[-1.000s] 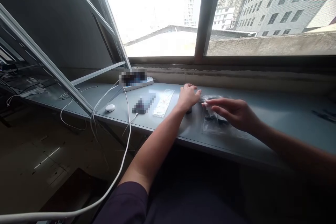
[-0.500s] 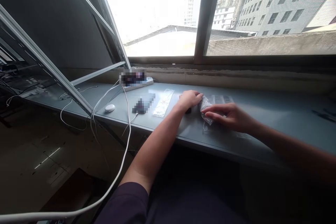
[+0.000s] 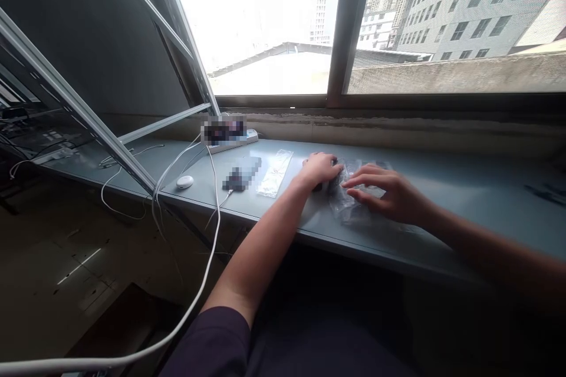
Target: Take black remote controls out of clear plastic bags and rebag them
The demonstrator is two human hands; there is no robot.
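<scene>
A clear plastic bag (image 3: pixel 345 203) with something dark inside lies on the grey sill (image 3: pixel 464 200). My right hand (image 3: pixel 389 194) rests on it, fingers stretched out and pressing it flat. My left hand (image 3: pixel 319 169) is curled at the bag's left end, fingers closed on its edge, beside a small dark object (image 3: pixel 317 187) that is mostly hidden.
A second clear packet (image 3: pixel 275 173) lies left of my hands, then a phone (image 3: pixel 242 174) on a white cable (image 3: pixel 207 247), a white mouse-like item (image 3: pixel 185 182) and a power strip (image 3: pixel 230 136). A slanted metal frame (image 3: pixel 88 123) stands at left. The window is behind.
The bag's left end, lifted and folded half a second ago, now lies flat again. My right hand has slid left and spread over it; my left hand stayed at the bag's end.
</scene>
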